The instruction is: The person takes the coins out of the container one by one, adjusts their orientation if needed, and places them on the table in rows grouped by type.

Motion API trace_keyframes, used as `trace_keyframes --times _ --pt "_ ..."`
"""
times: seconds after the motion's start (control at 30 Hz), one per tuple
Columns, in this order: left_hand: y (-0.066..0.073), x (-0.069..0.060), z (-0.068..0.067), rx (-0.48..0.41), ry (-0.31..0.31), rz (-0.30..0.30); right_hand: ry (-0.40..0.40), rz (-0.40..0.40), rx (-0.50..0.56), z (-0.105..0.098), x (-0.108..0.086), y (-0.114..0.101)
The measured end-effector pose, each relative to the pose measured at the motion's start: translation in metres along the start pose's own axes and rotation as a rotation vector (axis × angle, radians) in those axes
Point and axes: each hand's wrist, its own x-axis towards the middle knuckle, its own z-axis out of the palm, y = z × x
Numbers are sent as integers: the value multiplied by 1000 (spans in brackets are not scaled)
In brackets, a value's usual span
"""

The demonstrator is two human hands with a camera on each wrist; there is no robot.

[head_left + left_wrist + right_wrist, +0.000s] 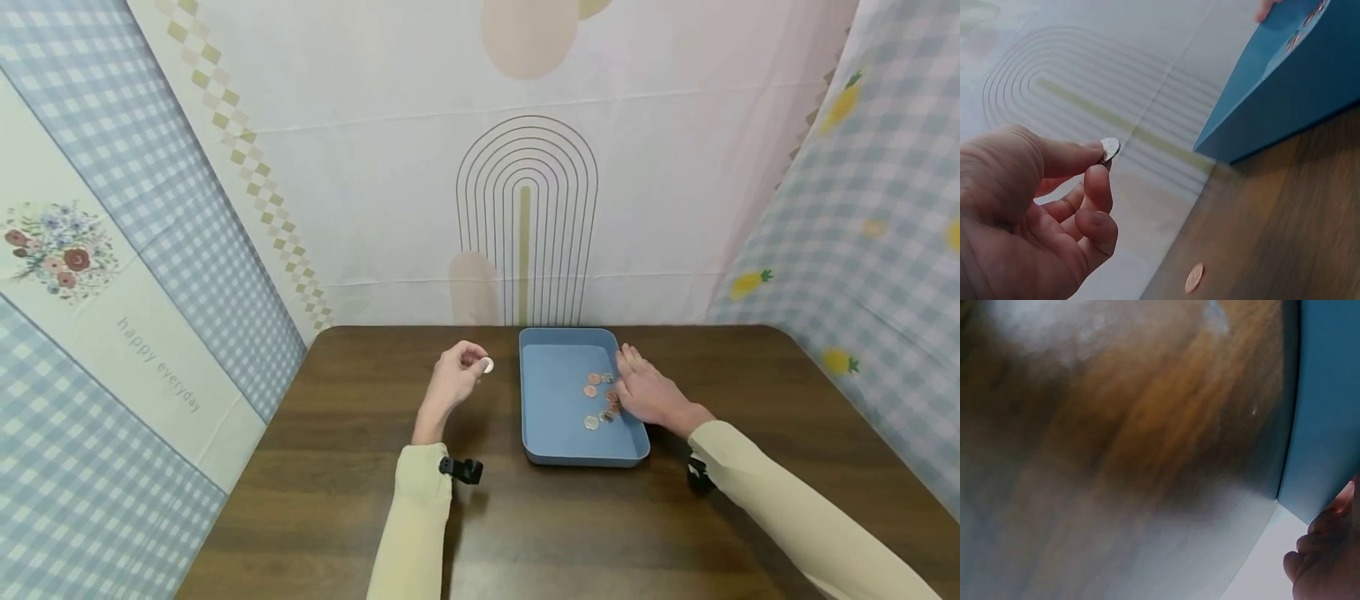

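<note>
My left hand (pixel 456 375) pinches a silver coin (pixel 487 365) between thumb and fingers, held left of the blue tray (pixel 555 358). In the left wrist view the coin (pixel 1110 149) stands at the fingertips of the hand (pixel 1041 200). My right hand (pixel 648 392) rests on the tray's right rim, fingers extended. Inside the tray's right half lie several coins, copper ones (pixel 590 391) and silver ones (pixel 592 422), some close to that hand. The right wrist view shows curved fingers (pixel 1316 553) past the tray's outer wall (pixel 1325 412).
A copper coin (pixel 1194 278) lies on the brown wooden table (pixel 1260 237) outside the tray in the left wrist view; my left hand seems to hide it in the head view. A patterned cloth (pixel 375 208) hangs behind the table, with checked cloths at both sides.
</note>
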Motion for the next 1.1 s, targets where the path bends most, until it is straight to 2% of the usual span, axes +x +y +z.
trace_keyframes --times 0.13,0.2,0.33,0.73,0.83,0.97,1.1 --pt "-12 1 -11 -27 40 -17 -1 -1 4 2 -1 1" --pt "-17 1 -17 2 67 -17 3 -3 4 2 0 1" --pt "-25 0 -27 121 102 -18 7 -2 -2 2 0 1" --pt "-38 -2 -43 274 103 -129 1 6 -9 -1 0 1" --pt "-41 -2 -45 299 85 -159 0 6 -2 0 1 2" --pt "-45 -2 -46 331 30 -199 4 0 -5 0 3 4" --pt "-50 -2 -48 331 -15 -224 9 -4 -7 0 4 5"
